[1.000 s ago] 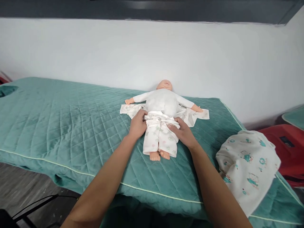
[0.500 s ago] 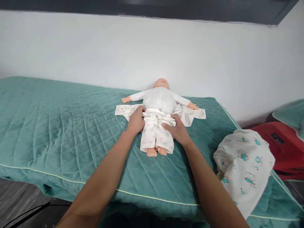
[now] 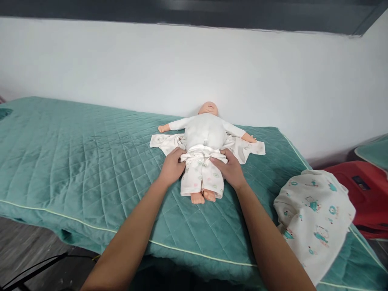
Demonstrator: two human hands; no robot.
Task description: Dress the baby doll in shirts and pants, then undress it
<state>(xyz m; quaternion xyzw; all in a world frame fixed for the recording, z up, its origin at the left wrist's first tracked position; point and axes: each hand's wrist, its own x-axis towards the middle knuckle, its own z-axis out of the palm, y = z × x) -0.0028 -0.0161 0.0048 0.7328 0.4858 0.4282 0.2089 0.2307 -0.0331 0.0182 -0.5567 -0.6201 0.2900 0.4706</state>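
A baby doll [image 3: 206, 131] lies on its back with its arms spread and its head toward the wall. It has a white long-sleeved body and wears white patterned pants [image 3: 201, 178], from which its bare feet stick out. My left hand [image 3: 172, 166] is closed on the pants' waistband at the doll's left-hand side in view. On the opposite side, my right hand [image 3: 229, 167] pinches the same waistband, thumb on top. The waistband is bunched between both hands. Under the doll's back a white printed shirt [image 3: 242, 148] lies spread, its sleeves reaching out either side.
The doll rests on a bed with a green quilted cover [image 3: 91, 169], against a white wall [image 3: 136, 64]. A white printed cloth [image 3: 315, 222] lies at the right edge. Beyond it stands a red case [image 3: 360, 190]. A black stand [image 3: 39, 270] is on the floor at lower left.
Both hands have drawn the waistband slightly down toward the feet, and more of the doll's white belly shows. The view has shifted a little.
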